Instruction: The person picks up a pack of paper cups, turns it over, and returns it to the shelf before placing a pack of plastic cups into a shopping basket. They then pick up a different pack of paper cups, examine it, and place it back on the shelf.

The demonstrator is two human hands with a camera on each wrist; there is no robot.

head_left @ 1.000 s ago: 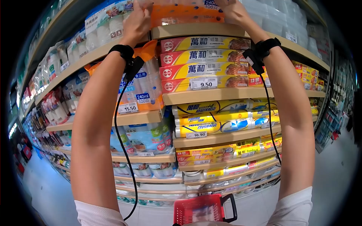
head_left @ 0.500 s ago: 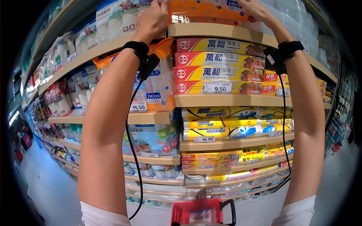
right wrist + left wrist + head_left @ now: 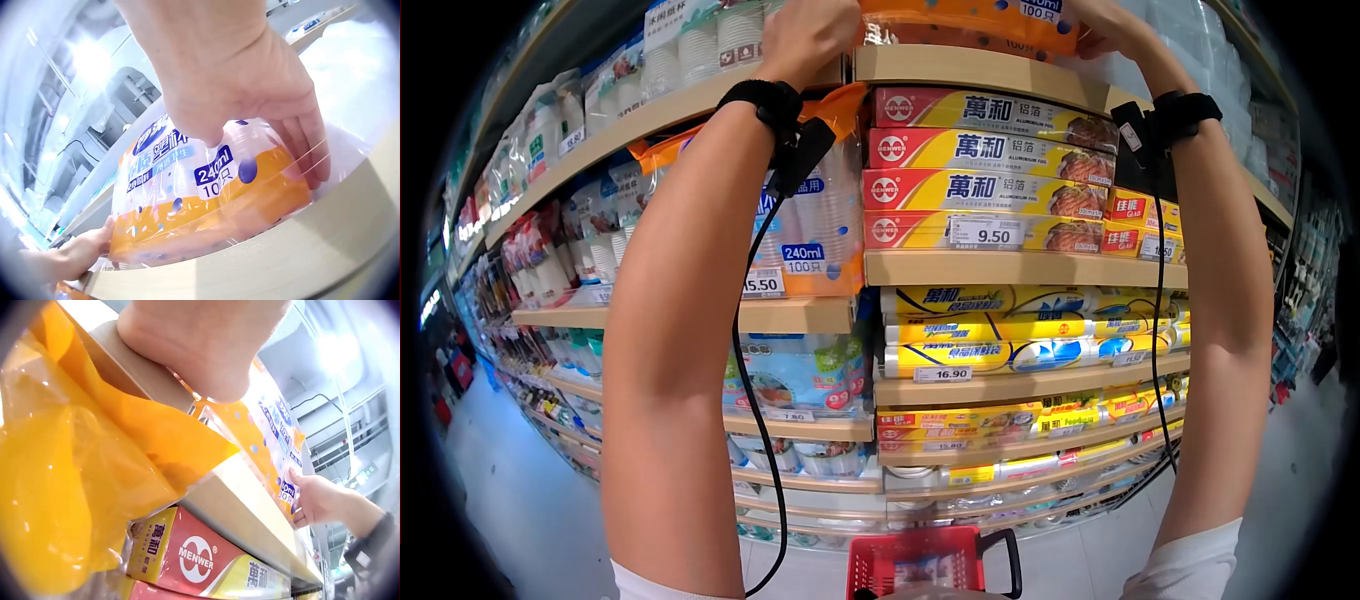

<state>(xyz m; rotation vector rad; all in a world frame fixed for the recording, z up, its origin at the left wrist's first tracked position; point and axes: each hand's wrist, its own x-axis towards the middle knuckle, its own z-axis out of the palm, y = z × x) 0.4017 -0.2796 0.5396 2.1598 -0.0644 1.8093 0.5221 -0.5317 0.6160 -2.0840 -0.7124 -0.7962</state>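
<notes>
An orange and clear pack of plastic cups point(image 3: 970, 22) lies on its side on the upper shelf, cut off by the top of the head view. My right hand point(image 3: 1112, 32) grips its right end; in the right wrist view the fingers of that hand point(image 3: 250, 81) curl over the end of the pack point(image 3: 181, 206), thumb on the front. At the pack's left end is my left hand point(image 3: 808, 38). The right wrist view shows the left hand point(image 3: 78, 253) with fingers against that end, while in the left wrist view its fingers are mostly hidden behind the palm point(image 3: 194, 344).
Below are boxes of foil point(image 3: 990, 150), yellow rolls point(image 3: 980, 328) and another orange cup pack point(image 3: 810, 230) on a lower shelf. Bagged cups point(image 3: 700, 45) stand at the upper left, clear containers point(image 3: 1190, 60) at the upper right. A red basket point(image 3: 915, 562) is at the bottom.
The head view has shifted, so the shelves and pack appear farther right than a second ago. Both hands remain at the pack's ends, and the pack sits slightly higher in view.
</notes>
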